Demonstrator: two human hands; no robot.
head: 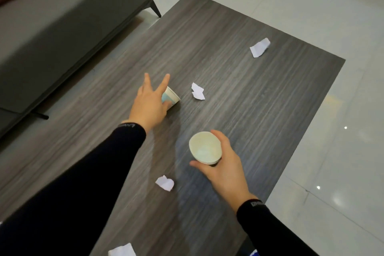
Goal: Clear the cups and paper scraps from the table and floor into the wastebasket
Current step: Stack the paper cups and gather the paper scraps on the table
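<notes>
- The sofa [62, 27] stands at the far left, beside the table [228, 33]; no wastebasket is in view.
- The left hand [150, 104] reaches forward over the table, arm stretched out, palm down. Two fingers are splayed and lifted, while the thumb and the lower fingers close around a tipped cup [171, 97] lying on its side, mouth towards the right.
- To do this pickup well, I judge the raised fingers should come down and wrap the cup's wall lightly; thin paper crushes easily, and a loose pinch could let it roll away.
- Just right of that cup lies a paper scrap [197, 91], apart from the hand. A near scrap [165, 182] lies between the two forearms, and another scrap [122, 250] sits at the bottom edge.
- The right hand [223, 160] is held low above the table, wrist bent inward, fingers clasped around stacked cups [204, 147] with the mouth tilted towards the camera.
- Nesting the tipped cup into that stack would free a hand for paper.
- A far scrap [259, 48] lies near the table's right edge, well apart from both hands.
</notes>
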